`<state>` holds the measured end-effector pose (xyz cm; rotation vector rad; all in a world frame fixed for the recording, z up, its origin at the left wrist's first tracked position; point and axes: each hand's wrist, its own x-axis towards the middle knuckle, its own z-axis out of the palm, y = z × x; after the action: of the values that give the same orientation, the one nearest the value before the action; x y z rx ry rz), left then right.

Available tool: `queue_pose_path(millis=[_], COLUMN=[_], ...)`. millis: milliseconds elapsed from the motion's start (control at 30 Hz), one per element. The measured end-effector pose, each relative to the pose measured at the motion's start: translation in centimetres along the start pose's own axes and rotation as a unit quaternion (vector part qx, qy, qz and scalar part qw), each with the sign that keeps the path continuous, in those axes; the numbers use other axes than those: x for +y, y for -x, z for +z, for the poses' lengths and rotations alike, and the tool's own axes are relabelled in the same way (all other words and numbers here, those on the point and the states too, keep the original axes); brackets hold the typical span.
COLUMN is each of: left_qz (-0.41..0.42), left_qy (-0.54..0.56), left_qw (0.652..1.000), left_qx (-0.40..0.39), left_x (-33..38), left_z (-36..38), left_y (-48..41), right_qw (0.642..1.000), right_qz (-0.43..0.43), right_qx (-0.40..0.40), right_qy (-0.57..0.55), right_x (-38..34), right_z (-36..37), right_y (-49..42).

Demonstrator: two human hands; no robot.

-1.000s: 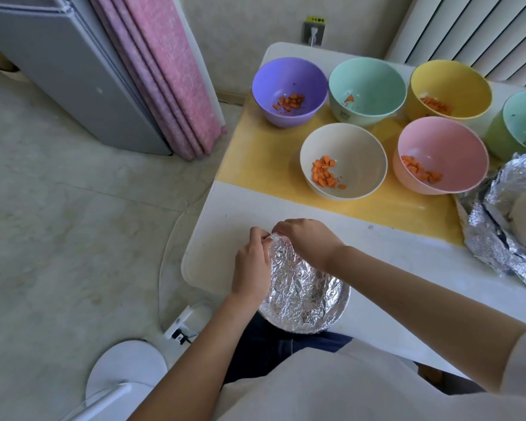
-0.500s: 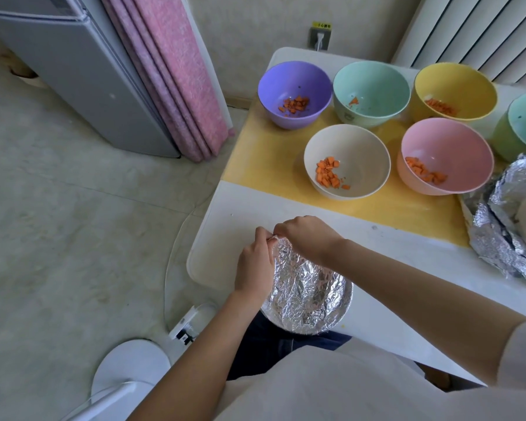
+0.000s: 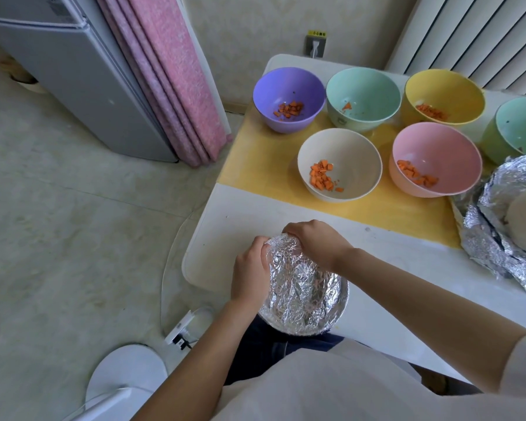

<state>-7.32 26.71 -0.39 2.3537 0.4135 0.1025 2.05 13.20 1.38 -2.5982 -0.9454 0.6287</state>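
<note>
The round bowl wrapped in crinkled silver foil (image 3: 304,293) sits at the near edge of the white rectangular table (image 3: 222,238), hanging partly over it towards the person's lap. That probably keeps it close enough for both hands to work the covering. Whether the table or the lap carries its weight cannot be told.

The two hands meet at the far-left part of the rim, most likely to crimp the foil tight round the lip. The left hand (image 3: 251,268) wraps the left side of the bowl, fingers curled, with thumb and fingertips nipping the foil at the rim. The right hand (image 3: 319,243) comes in from the right over the far rim, knuckles bent, its fingertips clamped on the foil just beside the left hand's. Neither hand is slack, and both grasp the foil.

Farther off, on a yellow mat (image 3: 255,165), stand open round bowls, seemingly waiting their turn. They are a purple bowl (image 3: 271,86), a mint bowl (image 3: 374,86), a yellow bowl (image 3: 456,86), a cream bowl (image 3: 359,159) and a pink bowl (image 3: 450,147), each holding diced orange carrot (image 3: 322,176). A green bowl (image 3: 492,138) is cut off at the right edge. Near it lies a loose heap of crumpled silver foil (image 3: 492,247) round something white.
</note>
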Motion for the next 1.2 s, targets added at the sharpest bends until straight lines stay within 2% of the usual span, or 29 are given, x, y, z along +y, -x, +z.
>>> queue_pose_path(millis=[100, 233, 433, 600, 767, 900, 1033, 1200], left_qz=[0.006, 0.006, 0.003, 0.011, 0.026, 0.04, 0.023, 0.019], left_qy=[0.003, -0.007, -0.013, -0.017, -0.028, -0.036, -0.021, -0.018], left_qw=[1.0, 1.0, 1.0, 1.0, 0.999, 0.998, 0.999, 1.0], left_qx=[0.014, 0.019, 0.022, 0.023, 0.017, 0.012, 0.024, 0.01], left_x=[0.0, -0.1, 0.0, 0.1, 0.2, 0.1, 0.1, 0.2], left_z=[0.1, 0.2, 0.1, 0.0, -0.1, 0.0, 0.0, 0.2], left_y=[0.0, 0.1, 0.2, 0.2, 0.0, 0.2, 0.4, 0.4], right_qw=[0.999, 0.998, 0.995, 0.992, 0.99, 0.994, 0.997, 0.998], right_qz=[-0.005, -0.05, -0.06, -0.065, -0.079, -0.08, -0.042, -0.029], right_qx=[-0.013, -0.021, -0.017, -0.063, -0.043, -0.052, -0.039, -0.006], right_qy=[0.051, 0.045, 0.074, 0.091, 0.109, 0.049, -0.044, -0.054], right_x=[-0.4, -1.3, -1.2, -2.3, -1.9, -1.1, 0.2, 1.0], right_z=[-0.4, 0.0, -0.6, -0.2, -0.4, -0.5, -0.8, -0.3], right_y=[-0.4, -0.9, -1.4, -1.9, -2.2, -1.7, -0.6, 0.0])
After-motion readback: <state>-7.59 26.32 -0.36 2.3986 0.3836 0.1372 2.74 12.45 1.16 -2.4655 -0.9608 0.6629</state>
